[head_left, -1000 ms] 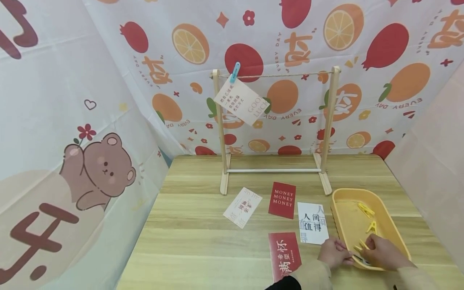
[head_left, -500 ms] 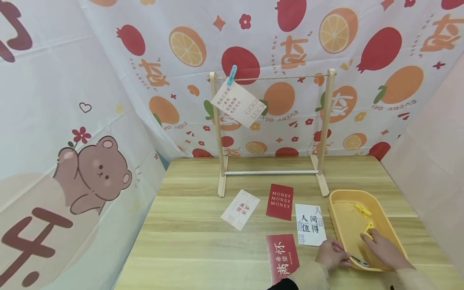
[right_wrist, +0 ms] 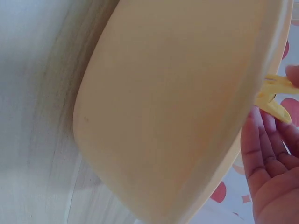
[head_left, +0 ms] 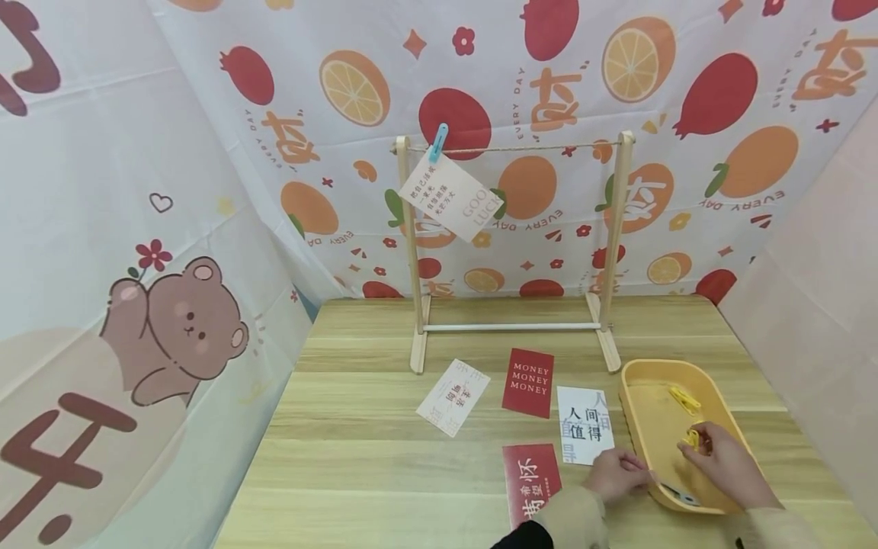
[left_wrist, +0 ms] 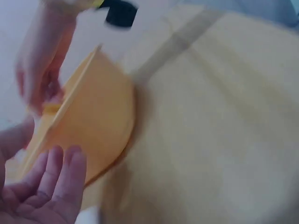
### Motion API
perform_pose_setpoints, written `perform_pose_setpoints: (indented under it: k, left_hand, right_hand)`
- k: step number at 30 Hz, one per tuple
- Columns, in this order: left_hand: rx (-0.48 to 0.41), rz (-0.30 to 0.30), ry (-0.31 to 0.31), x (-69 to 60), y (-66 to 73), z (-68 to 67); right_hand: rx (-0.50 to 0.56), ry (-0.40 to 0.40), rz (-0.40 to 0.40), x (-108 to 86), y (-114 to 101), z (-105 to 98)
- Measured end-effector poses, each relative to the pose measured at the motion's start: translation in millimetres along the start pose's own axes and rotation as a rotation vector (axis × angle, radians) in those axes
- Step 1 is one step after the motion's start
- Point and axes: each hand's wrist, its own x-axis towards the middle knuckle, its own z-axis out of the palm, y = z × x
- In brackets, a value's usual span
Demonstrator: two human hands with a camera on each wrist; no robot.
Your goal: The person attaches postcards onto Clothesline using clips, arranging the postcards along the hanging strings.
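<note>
In the head view my right hand [head_left: 730, 465] is inside the yellow tray [head_left: 634, 408] and pinches a yellow clothespin [head_left: 692, 438]. The right wrist view shows this clothespin [right_wrist: 273, 95] between thumb and fingers beside the tray rim. My left hand [head_left: 617, 474] is at the tray's front left side, its fingertips by the rim. In the left wrist view the left fingers [left_wrist: 65, 179] are loosely extended and hold nothing. Inside the tray lie more yellow clothespins [head_left: 684, 399] at the back and a grey clothespin [head_left: 681, 494] at the front.
A wooden rack [head_left: 617, 229] with a rope stands at the back. From it a cream card [head_left: 453, 194] hangs by a blue clothespin [head_left: 437, 142]. On the table lie a pale card [head_left: 453, 397], red cards [head_left: 528, 383] [head_left: 531, 480] and a white card [head_left: 585, 425].
My right hand has moved from the tray's front toward its middle and taken hold of a yellow clothespin. My left hand has shifted slightly left. The grey clothespin shows more fully.
</note>
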Motion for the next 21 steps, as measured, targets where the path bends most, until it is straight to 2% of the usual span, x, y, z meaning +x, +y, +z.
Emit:
perform_pose_setpoints:
  k: [3, 5, 8, 10, 11, 13, 16, 21]
  left_hand:
    - [0.257, 0.108, -0.006, 9.4, -0.2, -35.9]
    - [0.509, 0.163, 0.014, 14.5, -0.3, -63.2]
    - [0.939, 0.189, 0.077, 15.8, -1.6, -99.2]
    - [1.155, 0.194, 0.113, 11.8, -4.1, -116.3]
    - [1.226, 0.186, 0.122, 8.9, -6.2, -122.2]
    - [1.305, 0.175, 0.132, 2.7, -12.8, -129.7]
    - [1.4, 0.187, 0.137, -4.4, -25.2, -132.3]
    - [1.43, 0.235, 0.156, -13.1, -40.9, -127.6]
  right_hand:
    - [0.037, -0.008, 0.029, -0.2, -1, -1]
    - [0.056, -0.019, 0.045, -0.4, -2, -3]
    - [0.077, -0.038, 0.072, -1.0, -5, -8]
    - [0.067, -0.042, 0.08, -1.0, -7, -11]
    - [0.061, -0.043, 0.083, -0.9, -7, -12]
    - [0.039, -0.023, 0.078, -0.7, -7, -12]
    - [0.006, 0.042, 0.055, -0.1, -6, -10]
    - [-0.025, 0.15, 0.013, -2.6, -7, -6]
